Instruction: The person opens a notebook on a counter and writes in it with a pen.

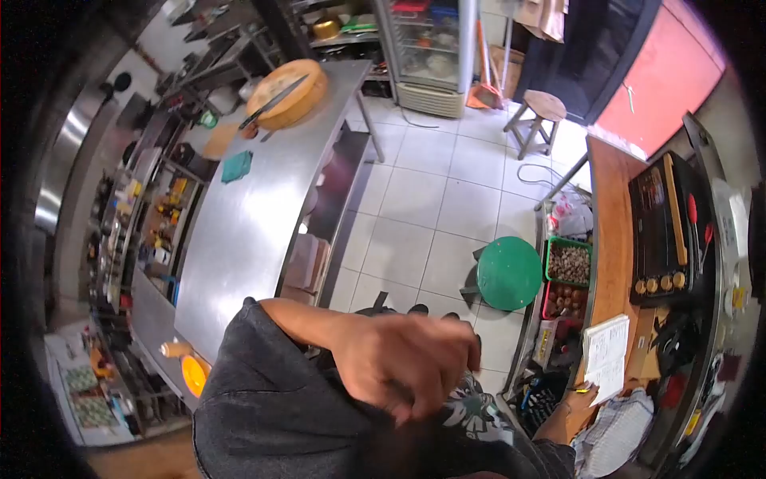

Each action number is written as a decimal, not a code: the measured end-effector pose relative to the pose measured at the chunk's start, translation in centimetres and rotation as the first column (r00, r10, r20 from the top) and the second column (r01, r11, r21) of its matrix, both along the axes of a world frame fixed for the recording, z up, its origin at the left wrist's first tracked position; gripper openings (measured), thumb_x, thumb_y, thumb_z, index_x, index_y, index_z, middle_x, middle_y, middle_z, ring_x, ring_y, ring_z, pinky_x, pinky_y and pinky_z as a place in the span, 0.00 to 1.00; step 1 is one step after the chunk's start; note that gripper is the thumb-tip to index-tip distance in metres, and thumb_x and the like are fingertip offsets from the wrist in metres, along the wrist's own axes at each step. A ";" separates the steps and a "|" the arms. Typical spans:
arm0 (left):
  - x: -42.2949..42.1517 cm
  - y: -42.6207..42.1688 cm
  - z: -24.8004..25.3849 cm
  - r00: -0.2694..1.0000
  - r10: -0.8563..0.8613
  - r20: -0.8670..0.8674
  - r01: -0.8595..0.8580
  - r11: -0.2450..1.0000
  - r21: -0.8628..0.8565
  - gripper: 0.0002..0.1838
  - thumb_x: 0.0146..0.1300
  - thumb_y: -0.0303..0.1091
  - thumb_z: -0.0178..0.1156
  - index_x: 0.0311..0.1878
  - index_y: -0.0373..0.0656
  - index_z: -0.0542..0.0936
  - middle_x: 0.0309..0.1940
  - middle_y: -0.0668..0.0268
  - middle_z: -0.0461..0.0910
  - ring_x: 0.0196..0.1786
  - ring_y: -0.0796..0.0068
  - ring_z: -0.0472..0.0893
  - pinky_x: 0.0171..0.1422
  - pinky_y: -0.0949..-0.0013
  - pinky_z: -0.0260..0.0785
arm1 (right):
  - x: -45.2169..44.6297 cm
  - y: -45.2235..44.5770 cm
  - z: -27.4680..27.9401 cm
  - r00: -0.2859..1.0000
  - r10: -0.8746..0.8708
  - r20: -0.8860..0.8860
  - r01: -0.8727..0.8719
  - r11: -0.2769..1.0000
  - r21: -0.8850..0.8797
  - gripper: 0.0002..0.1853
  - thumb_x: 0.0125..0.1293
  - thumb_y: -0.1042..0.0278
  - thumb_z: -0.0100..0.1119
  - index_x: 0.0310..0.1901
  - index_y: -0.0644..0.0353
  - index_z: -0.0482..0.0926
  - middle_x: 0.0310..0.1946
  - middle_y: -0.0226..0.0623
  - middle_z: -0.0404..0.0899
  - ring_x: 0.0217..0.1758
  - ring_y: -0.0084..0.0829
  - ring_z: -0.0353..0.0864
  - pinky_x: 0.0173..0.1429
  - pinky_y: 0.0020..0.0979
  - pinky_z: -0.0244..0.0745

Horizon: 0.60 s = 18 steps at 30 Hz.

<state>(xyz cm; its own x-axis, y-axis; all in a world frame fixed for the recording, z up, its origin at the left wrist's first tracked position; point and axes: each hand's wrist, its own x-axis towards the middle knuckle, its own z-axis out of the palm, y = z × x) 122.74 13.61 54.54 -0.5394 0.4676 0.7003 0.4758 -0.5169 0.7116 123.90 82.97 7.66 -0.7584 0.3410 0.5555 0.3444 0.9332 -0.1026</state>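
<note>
My left hand [407,359] is raised close in front of my chest, blurred by motion. Its fingers look bent, and I cannot make out whether anything is in them. Low on the right, my right hand [583,396] rests at the lower left edge of an open notebook [606,355] with handwriting on its pages. A pen [586,389] with yellow on it is held in that hand. The notebook lies on a wooden counter [613,239], beside a crumpled checked cloth [618,435].
A steel table [239,231] on the left bears a round chopping block [307,96], a knife [275,100] and a green cloth [236,166]. A green stool [508,273] stands on the floor. An oven [658,227] sits on the counter, above crates [568,262] of produce.
</note>
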 end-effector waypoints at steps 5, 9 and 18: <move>1.7 -0.4 1.5 0.873 0.485 0.050 -0.487 0.869 0.088 0.12 0.70 0.44 0.66 0.33 0.48 0.81 0.28 0.70 0.80 0.37 0.64 0.81 0.67 0.40 0.64 | 0.2 -2.9 3.1 0.992 -0.093 0.081 0.095 0.995 -0.025 0.27 0.76 0.49 0.56 0.60 0.67 0.80 0.56 0.55 0.84 0.62 0.58 0.80 0.67 0.52 0.74; 2.0 1.6 1.0 0.777 0.567 0.272 -0.625 0.744 0.236 0.13 0.67 0.46 0.69 0.32 0.49 0.82 0.27 0.71 0.81 0.35 0.66 0.82 0.66 0.44 0.64 | 0.3 -2.5 3.9 0.989 -0.063 0.137 0.060 0.998 0.028 0.27 0.76 0.49 0.56 0.60 0.66 0.80 0.55 0.55 0.85 0.60 0.58 0.81 0.65 0.52 0.74; 1.0 3.7 -4.7 0.803 0.252 0.540 -0.413 0.888 0.201 0.13 0.67 0.45 0.69 0.31 0.50 0.82 0.27 0.71 0.81 0.33 0.68 0.82 0.63 0.47 0.67 | 0.6 -3.2 6.4 0.966 -0.096 0.239 0.075 0.993 0.094 0.27 0.75 0.48 0.55 0.60 0.65 0.81 0.54 0.56 0.85 0.57 0.58 0.83 0.62 0.52 0.76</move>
